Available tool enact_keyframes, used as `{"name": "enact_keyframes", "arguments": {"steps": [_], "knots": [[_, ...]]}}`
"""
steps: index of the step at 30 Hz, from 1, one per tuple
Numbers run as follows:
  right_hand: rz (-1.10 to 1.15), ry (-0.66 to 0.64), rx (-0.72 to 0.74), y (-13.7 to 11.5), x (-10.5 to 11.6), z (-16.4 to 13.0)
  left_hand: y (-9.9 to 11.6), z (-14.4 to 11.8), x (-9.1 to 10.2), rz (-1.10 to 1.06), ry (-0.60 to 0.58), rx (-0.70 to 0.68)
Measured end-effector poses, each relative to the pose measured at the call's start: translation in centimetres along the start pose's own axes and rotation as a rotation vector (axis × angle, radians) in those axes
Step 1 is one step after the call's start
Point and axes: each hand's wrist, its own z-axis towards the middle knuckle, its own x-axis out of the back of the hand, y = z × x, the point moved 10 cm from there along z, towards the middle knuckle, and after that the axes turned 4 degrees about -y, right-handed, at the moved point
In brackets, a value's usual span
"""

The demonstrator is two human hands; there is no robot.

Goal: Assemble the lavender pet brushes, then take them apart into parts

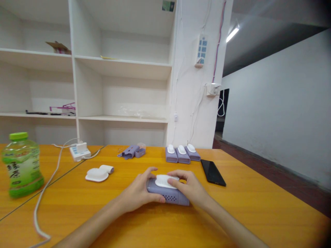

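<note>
A light-purple plastic case (168, 195) with small round holes in its near side sits on the table in front of me. My left hand (141, 191) is closed round its left end, thumb on the near side and fingers behind. On top of the case lies a white oval piece (162, 180) with ridges or bristles along it. My right hand (190, 187) pinches the right end of this white piece, thumb in front and fingers behind, partly covering it. The case's right end reaches just below my right hand.
Purple cases with white tops (183, 157) stand at the back, beside a black phone (213, 172). Purple parts (130, 151) and white pieces (97, 175) lie further left. A green bottle (24, 172), a power strip (80, 151) and a white cable (38, 206) are at the left.
</note>
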Motion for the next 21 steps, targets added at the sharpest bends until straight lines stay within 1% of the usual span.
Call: {"name": "enact_keyframes", "arguments": {"steps": [3,7,10,12,14,17,21], "knots": [[-0.024,-0.002,0.007,-0.2,-0.1,-0.2,0.2,-0.2,0.1,0.021,0.003,0.007],[-0.086,0.007,0.015,-0.5,-0.1,-0.8,0.3,-0.4,-0.1,0.064,0.010,-0.033],[-0.169,-0.053,0.042,-0.9,-0.3,-1.0,0.3,-0.6,-0.4,0.090,0.006,-0.083],[-0.183,-0.088,0.055,-1.1,-0.2,-1.0,0.1,-0.7,-0.5,0.102,-0.009,-0.109],[-0.155,-0.128,0.067,-1.2,-0.2,-0.9,-0.4,-0.7,-0.6,0.111,-0.039,-0.108],[-0.059,-0.187,0.068,-0.9,-0.7,-0.8,-1.1,-0.7,-0.6,0.109,-0.081,-0.069],[0.119,-0.192,-0.002,0.6,-1.3,-0.7,-1.4,-0.8,-0.8,0.095,-0.110,-0.056]]}}
